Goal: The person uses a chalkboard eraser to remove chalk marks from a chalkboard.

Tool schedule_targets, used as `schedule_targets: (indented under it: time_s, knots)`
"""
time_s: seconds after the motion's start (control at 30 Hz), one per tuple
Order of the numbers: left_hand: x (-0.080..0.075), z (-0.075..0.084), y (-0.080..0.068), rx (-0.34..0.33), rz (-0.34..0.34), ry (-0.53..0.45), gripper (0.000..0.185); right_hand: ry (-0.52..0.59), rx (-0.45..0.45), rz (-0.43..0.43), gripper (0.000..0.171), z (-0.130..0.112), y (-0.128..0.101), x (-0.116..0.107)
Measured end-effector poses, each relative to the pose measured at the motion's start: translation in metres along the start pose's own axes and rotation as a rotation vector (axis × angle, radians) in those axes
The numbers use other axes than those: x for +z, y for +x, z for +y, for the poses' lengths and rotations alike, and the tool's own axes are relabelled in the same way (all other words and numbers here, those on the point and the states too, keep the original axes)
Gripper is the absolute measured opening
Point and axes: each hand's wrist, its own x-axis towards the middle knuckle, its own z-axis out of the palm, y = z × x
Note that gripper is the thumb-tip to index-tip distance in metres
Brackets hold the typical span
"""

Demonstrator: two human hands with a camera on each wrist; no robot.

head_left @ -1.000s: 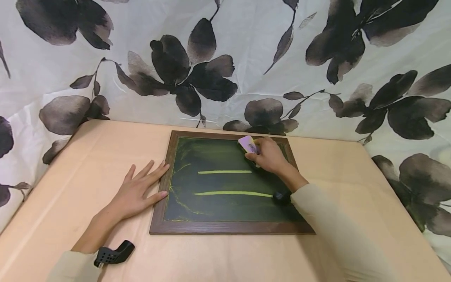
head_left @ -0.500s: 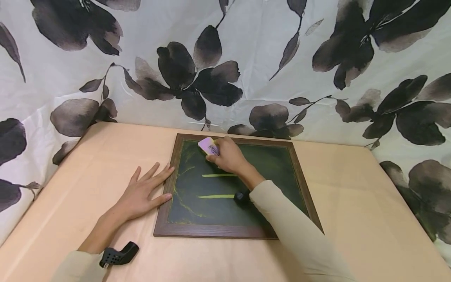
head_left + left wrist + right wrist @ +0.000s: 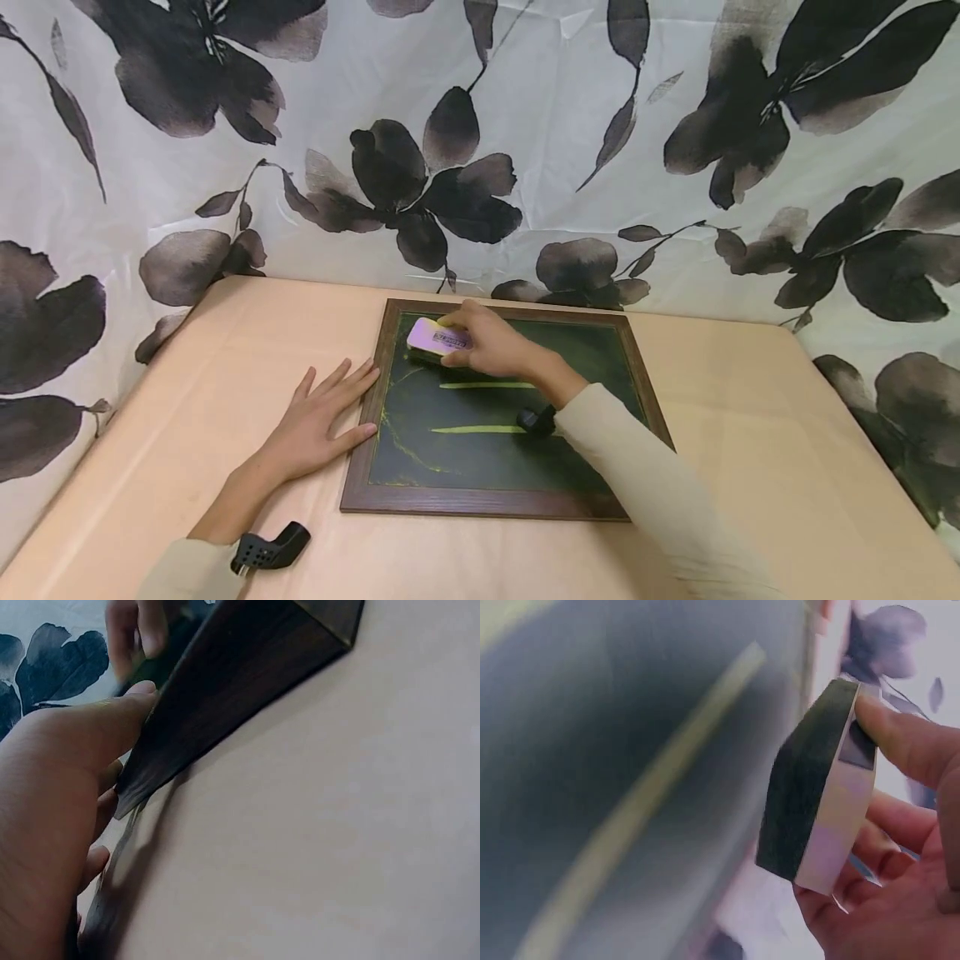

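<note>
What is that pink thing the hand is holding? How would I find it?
Look at the tan table, then the wood-framed chalkboard lying on it. At the board's far left corner the right hand grips an eraser. It is a small block, pale pink on top with a dark pad underneath, unlike the thin yellow chalk lines nearby.

A table (image 3: 750, 433) covered in a smooth peach sheet carries everything. A chalkboard (image 3: 592, 367) in a dark wooden frame lies flat at its centre, toward twelve o'clock. At nine o'clock of the board a left hand (image 3: 318, 429) rests flat on the sheet, fingertips touching the frame. Patterned cloth (image 3: 570, 125) rises from the table's twelve o'clock edge.
</note>
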Motion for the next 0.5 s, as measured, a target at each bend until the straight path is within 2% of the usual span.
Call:
schedule_targets:
  time_s: [0.1, 0.2, 0.37, 0.5]
  knots:
    - [0.0, 0.003, 0.001, 0.02, 0.02, -0.003, 0.067, -0.041, 0.009, 0.055, 0.055, 0.012, -0.026, -0.022]
    - [-0.002, 0.004, 0.0, 0.029, 0.026, -0.004, 0.065, -0.073, 0.056, 0.117, 0.055, 0.032, -0.06, -0.037]
    - [-0.003, 0.004, 0.0, 0.031, 0.025, -0.018, 0.065, -0.072, 0.197, 0.182, 0.056, 0.069, -0.112, -0.039]
    - [-0.002, 0.003, -0.002, 0.029, 0.025, -0.029, 0.066, -0.045, 0.283, 0.219, 0.06, 0.086, -0.137, -0.034]
